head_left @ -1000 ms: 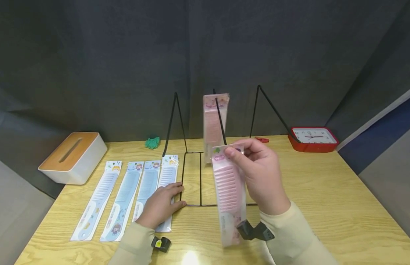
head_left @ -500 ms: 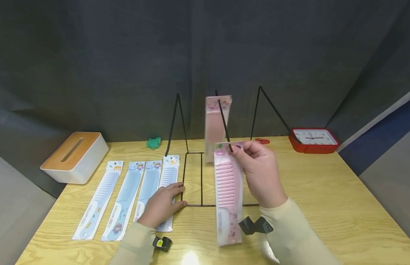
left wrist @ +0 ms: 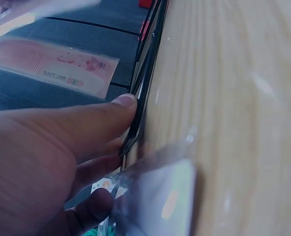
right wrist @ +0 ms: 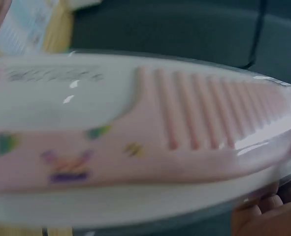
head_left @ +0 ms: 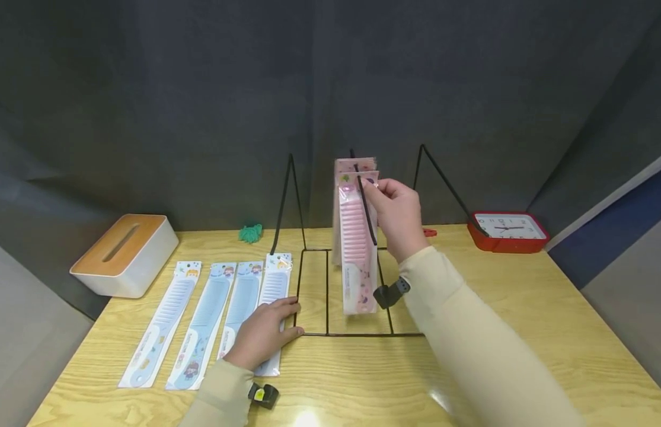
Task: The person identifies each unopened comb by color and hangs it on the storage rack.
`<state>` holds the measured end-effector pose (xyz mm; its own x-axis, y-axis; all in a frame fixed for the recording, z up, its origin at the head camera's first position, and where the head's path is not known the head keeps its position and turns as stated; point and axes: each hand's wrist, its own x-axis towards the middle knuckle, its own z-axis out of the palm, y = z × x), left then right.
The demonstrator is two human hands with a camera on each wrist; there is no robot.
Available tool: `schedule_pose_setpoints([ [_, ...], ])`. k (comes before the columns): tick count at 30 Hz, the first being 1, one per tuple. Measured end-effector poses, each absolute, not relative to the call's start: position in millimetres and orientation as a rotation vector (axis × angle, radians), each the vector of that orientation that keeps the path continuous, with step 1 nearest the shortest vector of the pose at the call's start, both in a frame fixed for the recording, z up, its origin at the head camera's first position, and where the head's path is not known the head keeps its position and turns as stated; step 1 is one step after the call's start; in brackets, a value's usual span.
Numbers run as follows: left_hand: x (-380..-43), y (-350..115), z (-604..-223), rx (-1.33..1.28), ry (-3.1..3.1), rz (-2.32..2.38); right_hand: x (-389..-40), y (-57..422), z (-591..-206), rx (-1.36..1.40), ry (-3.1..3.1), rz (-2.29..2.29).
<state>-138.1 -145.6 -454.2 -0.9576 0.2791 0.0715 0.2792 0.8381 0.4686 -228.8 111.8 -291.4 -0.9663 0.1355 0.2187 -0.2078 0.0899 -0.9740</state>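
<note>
My right hand (head_left: pixel 402 216) pinches the top corner of a packaged pink comb (head_left: pixel 357 255), also large in the right wrist view. The middle prong (head_left: pixel 368 213) of a black wire rack passes through its header, and the prong's end sticks out in front. Right behind hangs another packaged pink comb (left wrist: pixel 51 66), mostly covered by the front one in the head view. My left hand (head_left: pixel 263 332) lies at the rack's front left corner, thumb and fingertips touching the base wire (head_left: pixel 357 335). That hand overlaps the nearest of several packaged blue combs (head_left: pixel 274 287).
More packaged blue combs (head_left: pixel 199 326) lie left on the wooden table. A white tissue box (head_left: pixel 130 255) with a wooden lid stands at the back left, near a green tangle (head_left: pixel 250 233). A red clock (head_left: pixel 508 231) and a small red clip (head_left: pixel 430 232) are at the back right.
My right hand has moved up and back, sliding the pink comb's package along the prong toward the one behind. My left hand has stayed at the rack's corner.
</note>
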Motion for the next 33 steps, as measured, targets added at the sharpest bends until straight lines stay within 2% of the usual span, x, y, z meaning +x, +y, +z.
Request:
schedule_pose_setpoints([
  [4,-137.7,-145.2,-457.9,-0.457,-3.011,-0.755,-245.9,115.9,-297.3,0.058,-2.216,1.878],
  [9,-139.0,-145.3,-457.2,-0.473,-3.006,-0.742,-249.6,123.8,-309.0,0.02,-2.286,1.843],
  [25,-138.7,-146.8,-453.3,-0.451,-3.002,-0.737,-235.1,163.1,-377.6,0.233,-2.544,1.55],
  [33,-138.0,-146.8,-452.0,-0.432,-3.008,-0.73,-214.2,190.0,-413.5,0.239,-2.629,1.56],
])
